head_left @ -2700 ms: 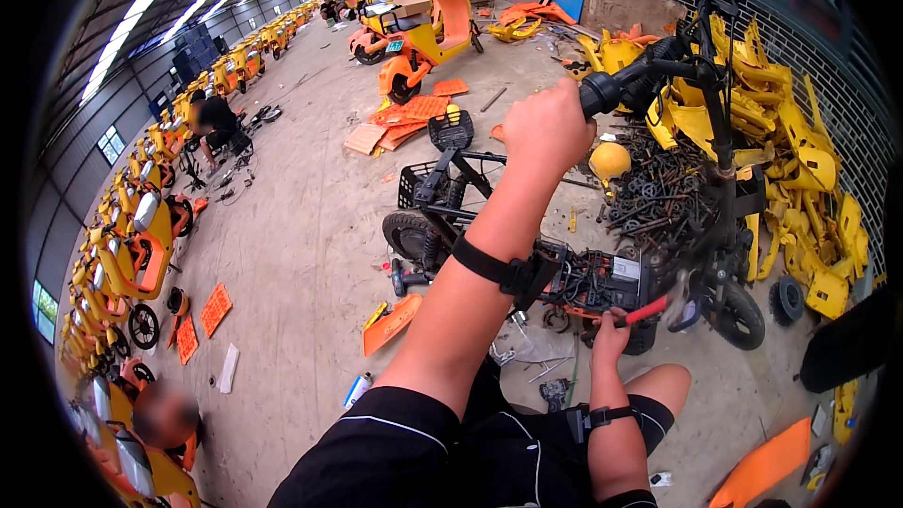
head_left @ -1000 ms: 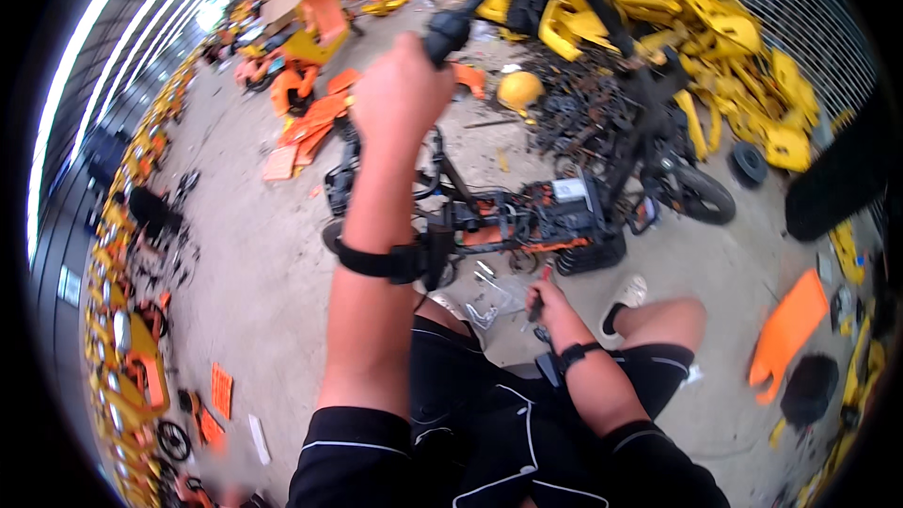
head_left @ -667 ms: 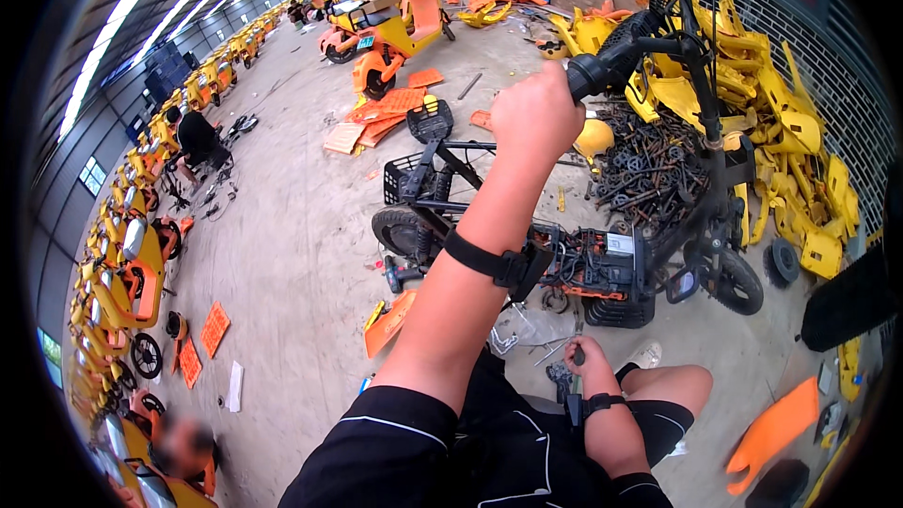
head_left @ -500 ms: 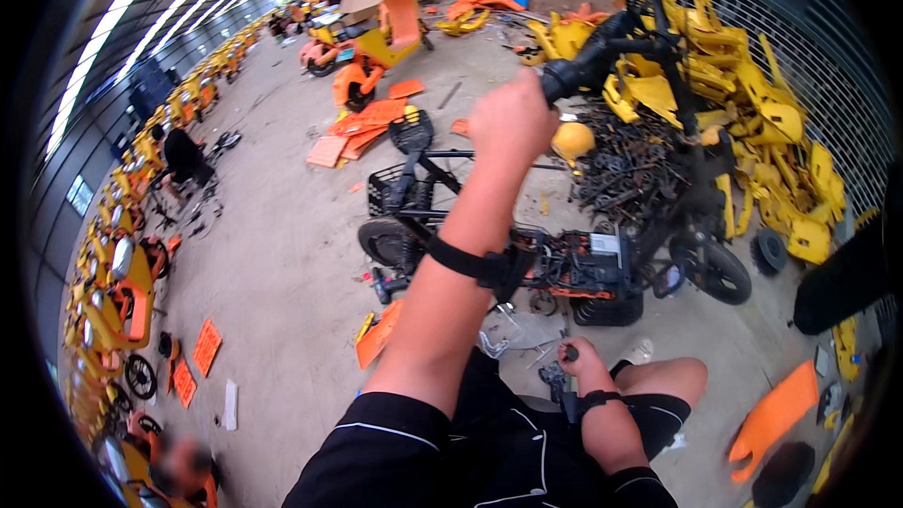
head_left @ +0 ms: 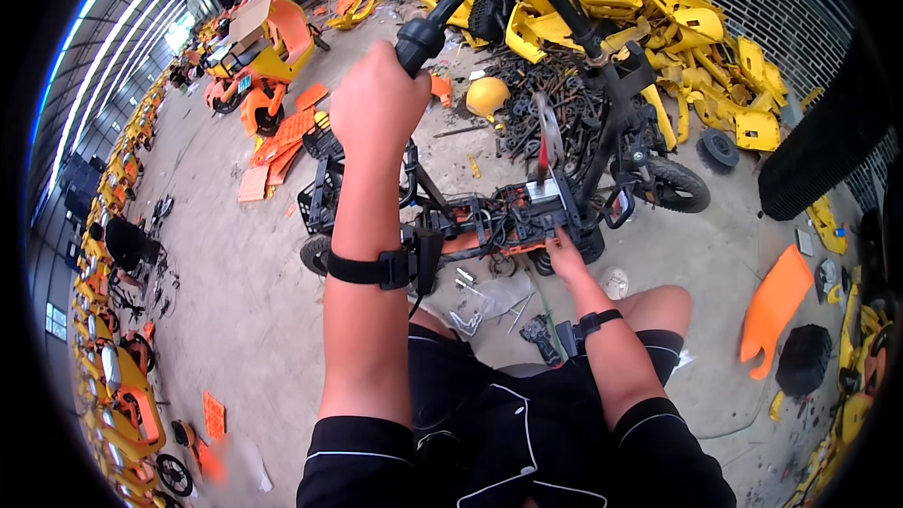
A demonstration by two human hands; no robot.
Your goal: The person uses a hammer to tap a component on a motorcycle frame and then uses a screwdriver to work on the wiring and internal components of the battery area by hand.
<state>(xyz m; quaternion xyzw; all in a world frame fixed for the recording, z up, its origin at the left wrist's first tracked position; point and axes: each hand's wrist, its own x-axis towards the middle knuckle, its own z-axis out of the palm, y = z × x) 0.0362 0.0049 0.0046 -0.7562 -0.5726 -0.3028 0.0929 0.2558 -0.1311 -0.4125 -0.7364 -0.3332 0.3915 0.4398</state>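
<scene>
My left hand (head_left: 376,101) is closed round the black handlebar grip (head_left: 419,45) of a stripped black scooter frame (head_left: 442,207). Its exposed middle holds wiring and a dark housing (head_left: 513,221), beside the front fork. My right hand (head_left: 562,246) is closed low at this housing, on what appears to be the handle of a red-and-black tool (head_left: 544,158), whose upper part is smeared by motion; its exact kind is unclear. Below lie a cordless drill (head_left: 541,337), a plastic bag (head_left: 499,296) and small metal rods.
Yellow panels (head_left: 705,66) and dark metal parts (head_left: 522,80) are heaped beyond the frame. Orange panels (head_left: 771,306) and a loose wheel (head_left: 718,150) lie on the right, near a black column-like object (head_left: 811,160). Scooters (head_left: 127,386) line the left, where another person (head_left: 127,245) sits among parts.
My right hand has moved from low by my thigh up to the frame's middle, the red tool rising with it. My left hand stays on the grip; the camera's view has shifted.
</scene>
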